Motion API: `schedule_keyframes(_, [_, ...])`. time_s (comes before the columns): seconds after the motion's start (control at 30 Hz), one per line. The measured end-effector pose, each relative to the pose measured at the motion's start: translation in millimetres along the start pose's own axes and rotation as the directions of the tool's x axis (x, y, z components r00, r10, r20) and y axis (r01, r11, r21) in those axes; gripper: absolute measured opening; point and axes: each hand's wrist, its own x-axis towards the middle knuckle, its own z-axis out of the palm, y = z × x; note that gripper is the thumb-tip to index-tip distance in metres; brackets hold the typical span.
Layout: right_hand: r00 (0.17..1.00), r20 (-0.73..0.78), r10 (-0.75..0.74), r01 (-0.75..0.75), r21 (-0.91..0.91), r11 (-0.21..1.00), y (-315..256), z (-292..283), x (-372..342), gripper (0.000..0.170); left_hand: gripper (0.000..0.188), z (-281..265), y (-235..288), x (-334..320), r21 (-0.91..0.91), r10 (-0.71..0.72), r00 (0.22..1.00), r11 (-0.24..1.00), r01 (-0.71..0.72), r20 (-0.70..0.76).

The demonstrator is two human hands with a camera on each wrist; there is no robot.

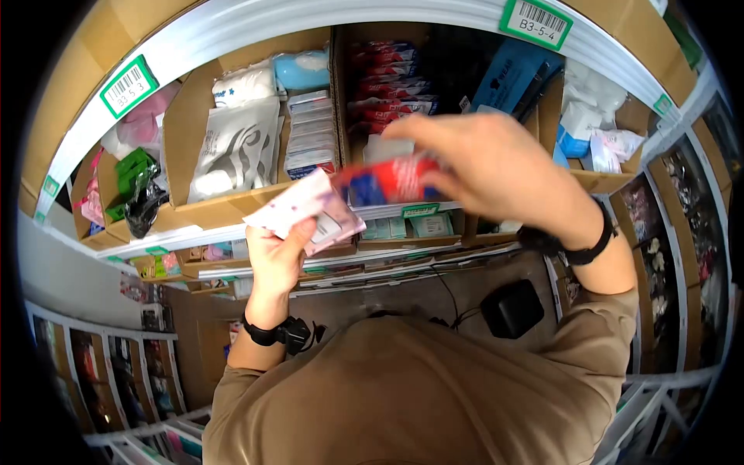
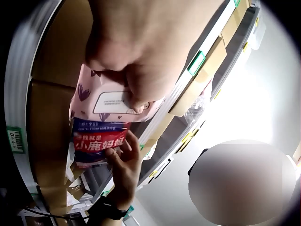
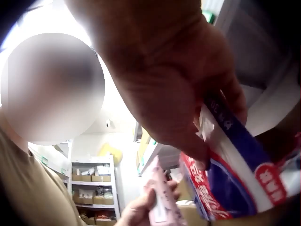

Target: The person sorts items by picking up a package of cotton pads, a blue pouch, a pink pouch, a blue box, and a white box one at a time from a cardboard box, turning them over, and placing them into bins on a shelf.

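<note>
In the head view my left hand (image 1: pixel 273 263) grips a pink heart-printed pouch (image 1: pixel 337 221), the thumb lying across its front. My right hand (image 1: pixel 496 159) pinches a red and blue dental floss packet (image 1: pixel 399 180), blurred here, just right of the pouch and in front of the shelf bins. The left wrist view shows the packet (image 2: pixel 94 143) below the pouch (image 2: pixel 84 96), with Chinese print facing that camera. Seen from the right wrist, thumb and fingers clasp the packet (image 3: pixel 235 174) near one edge.
Similar red packets (image 1: pixel 387 81) fill the bin behind my right hand. To its left are a stack of flat packs (image 1: pixel 311 132) and white pouches (image 1: pixel 232 147). A white shelf rail (image 1: pixel 372 35) with a label (image 1: pixel 537 21) runs above. A black box (image 1: pixel 511 308) stands on the floor.
</note>
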Motion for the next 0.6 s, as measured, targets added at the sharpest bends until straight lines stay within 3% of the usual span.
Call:
schedule_keyframes(0.07, [0.981, -0.152, -0.12, 0.107, -0.092, 0.99, 42, 1, 9, 0.032, 0.041, 12, 0, 1, -0.072, 0.017, 0.997, 0.997, -0.023, -0.079])
schedule_keyframes(0.13, [0.988, -0.152, 0.005, -0.008, -0.016, 1.0, 68, 3, 20, 0.027, 0.042, 25, 11, -2, -0.128, 0.05, 0.997, 0.99, -0.057, -0.058])
schedule_keyframes(0.17, [0.992, -0.072, 0.108, -0.102, 0.084, 0.991, 74, 6, 28, 0.028, 0.042, 28, 12, -5, -0.116, 0.058, 0.995, 0.991, -0.066, -0.078])
schedule_keyframes(0.27, [0.995, -0.086, -0.058, 0.067, 0.112, 0.991, 103, 38, 49, 0.029, 0.042, 33, 13, -16, -0.098, 0.047, 0.995, 0.994, -0.056, -0.088])
schedule_keyframes(0.3, [0.999, 0.024, -0.041, 0.038, 0.118, 0.992, 101, 37, 53, 0.028, 0.043, 33, 12, -20, -0.054, 0.06, 0.996, 0.997, -0.063, -0.066])
schedule_keyframes(0.4, [0.989, 0.138, -0.047, 0.041, 0.047, 0.998, 105, 42, 70, 0.026, 0.043, 35, 10, -32, -0.009, 0.062, 0.996, 0.998, -0.062, -0.058])
schedule_keyframes(0.47, [0.987, 0.14, -0.08, 0.072, 0.057, 0.996, 107, 38, 79, 0.024, 0.043, 33, 7, -40, 0.024, 0.041, 0.995, 0.999, -0.039, -0.086])
schedule_keyframes(0.53, [0.975, 0.029, -0.221, 0.216, 0.12, 0.969, 113, 41, 82, 0.023, 0.036, 33, 7, -43, 0.013, 0.054, 0.991, 0.999, -0.053, -0.125])
schedule_keyframes(0.6, [0.957, 0.151, -0.247, 0.208, 0.23, 0.951, 111, 44, 79, 0.023, 0.036, 29, 5, -45, 0.001, 0.044, 0.99, 0.999, -0.044, -0.134])
